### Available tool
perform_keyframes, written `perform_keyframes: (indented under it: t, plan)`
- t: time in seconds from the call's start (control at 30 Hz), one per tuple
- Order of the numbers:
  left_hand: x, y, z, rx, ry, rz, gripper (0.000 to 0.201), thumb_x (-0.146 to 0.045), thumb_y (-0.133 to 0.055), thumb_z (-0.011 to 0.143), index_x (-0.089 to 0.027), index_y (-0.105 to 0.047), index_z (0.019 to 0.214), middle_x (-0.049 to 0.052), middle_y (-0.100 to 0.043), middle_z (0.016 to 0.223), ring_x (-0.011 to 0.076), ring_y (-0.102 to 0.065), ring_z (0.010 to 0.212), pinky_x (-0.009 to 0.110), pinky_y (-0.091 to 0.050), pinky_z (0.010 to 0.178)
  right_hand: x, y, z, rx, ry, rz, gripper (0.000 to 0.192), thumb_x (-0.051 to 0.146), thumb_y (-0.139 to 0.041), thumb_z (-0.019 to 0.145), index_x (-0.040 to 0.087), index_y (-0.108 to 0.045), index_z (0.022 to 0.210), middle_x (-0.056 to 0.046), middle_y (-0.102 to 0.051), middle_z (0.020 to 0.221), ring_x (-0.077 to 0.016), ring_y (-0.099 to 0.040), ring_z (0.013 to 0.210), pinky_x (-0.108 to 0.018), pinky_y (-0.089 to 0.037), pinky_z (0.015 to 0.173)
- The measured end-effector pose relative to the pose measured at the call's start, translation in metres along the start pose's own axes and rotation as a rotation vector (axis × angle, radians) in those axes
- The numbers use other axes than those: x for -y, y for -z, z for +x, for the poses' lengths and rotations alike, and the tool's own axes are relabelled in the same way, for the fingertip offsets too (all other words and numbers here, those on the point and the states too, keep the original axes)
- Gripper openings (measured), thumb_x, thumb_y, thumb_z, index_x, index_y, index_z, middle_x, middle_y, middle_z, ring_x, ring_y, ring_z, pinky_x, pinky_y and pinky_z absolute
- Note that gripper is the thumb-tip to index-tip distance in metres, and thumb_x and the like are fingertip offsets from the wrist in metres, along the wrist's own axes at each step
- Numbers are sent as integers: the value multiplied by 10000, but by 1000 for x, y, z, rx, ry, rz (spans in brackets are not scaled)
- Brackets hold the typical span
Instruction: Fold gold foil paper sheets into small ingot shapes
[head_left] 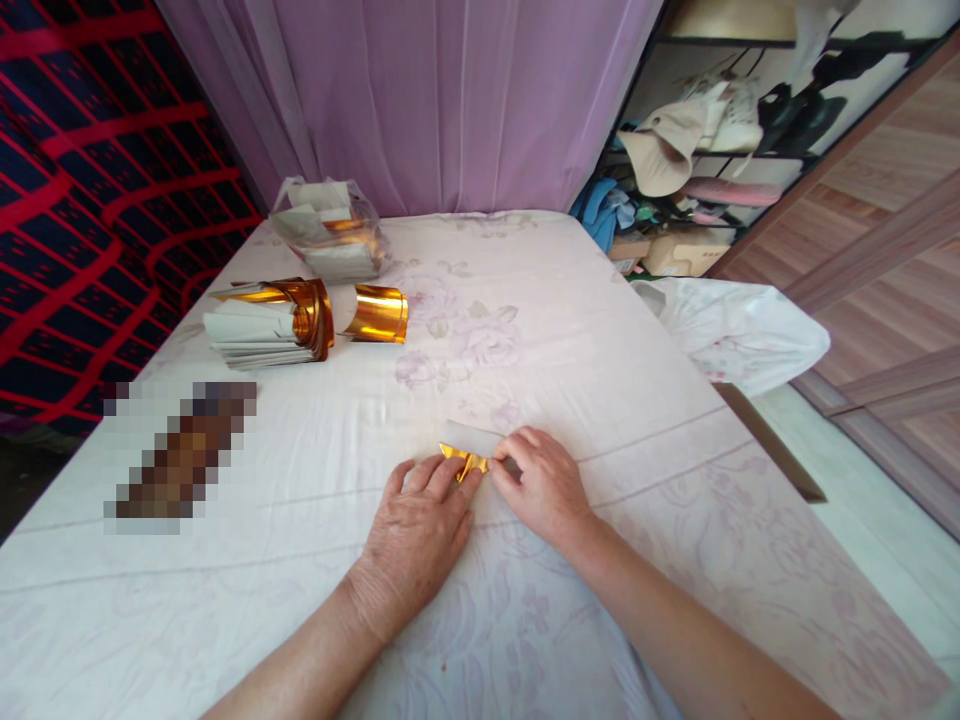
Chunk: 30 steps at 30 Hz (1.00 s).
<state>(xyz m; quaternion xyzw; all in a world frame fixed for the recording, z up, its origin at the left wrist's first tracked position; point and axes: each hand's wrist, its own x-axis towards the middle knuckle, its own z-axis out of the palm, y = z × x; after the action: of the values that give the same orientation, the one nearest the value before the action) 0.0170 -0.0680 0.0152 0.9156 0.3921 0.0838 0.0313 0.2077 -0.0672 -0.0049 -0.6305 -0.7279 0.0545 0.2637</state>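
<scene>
A small piece of gold foil paper [469,433], partly folded, lies on the cloth-covered table in front of me. Its pale grey back faces up on the far side, and creased gold shows along the near side. My left hand [420,515] rests palm down, its bent fingertips pressing the gold folds against the cloth. At the paper's right end, my right hand [540,485] pinches the edge between thumb and index finger. My fingers cover part of the folds.
Further back on the left stand a fanned stack of gold foil paper [259,330], a curled gold sheet [379,314] and a clear bag of more sheets [330,230]. A pixelated patch [184,455] covers something at left. Shelves [720,150] and a white plastic bag [742,335] are beyond the right edge.
</scene>
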Motion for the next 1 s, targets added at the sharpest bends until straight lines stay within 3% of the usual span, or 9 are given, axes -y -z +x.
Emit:
perform_keyframes:
  t: [0.27,0.43,0.57,0.7,1.0]
  plan:
    - [-2,4,2,9,13,3,412,-236,-539,903,-249,-557,1314,55,-599,1321,256,-527,1186,462,-421,1003,-7,1,0,3,22,78,103,144,-559,829,219,-593,767,-21,-630,775,-184,-590,776,-292,-419,720]
    - [-3,2,1,7,16,14,426,-239,-543,902,-244,-541,1328,57,-590,1327,261,-524,1186,473,-421,1003,-14,1,-2,-42,69,171,232,53,-442,813,200,-600,899,-34,-659,852,-174,-610,817,-283,-443,749]
    - [-3,2,1,9,8,18,411,-237,-542,901,-241,-550,1312,63,-595,1314,259,-527,1187,470,-426,996,-9,0,-3,-15,37,76,26,193,-570,842,211,-586,852,-34,-657,829,-198,-605,826,-307,-435,759]
    - [-3,3,2,10,6,28,393,-246,-530,905,-228,-563,1296,73,-598,1309,267,-525,1188,481,-423,996,-3,-1,-1,1,4,9,65,241,-624,835,217,-573,801,-26,-643,796,-206,-599,811,-312,-416,738]
    - [-5,3,2,0,13,19,404,-249,-542,902,-242,-557,1306,65,-598,1307,262,-529,1187,474,-424,999,-5,0,-1,25,37,79,115,124,-521,833,218,-580,805,-18,-628,773,-186,-569,763,-303,-398,717]
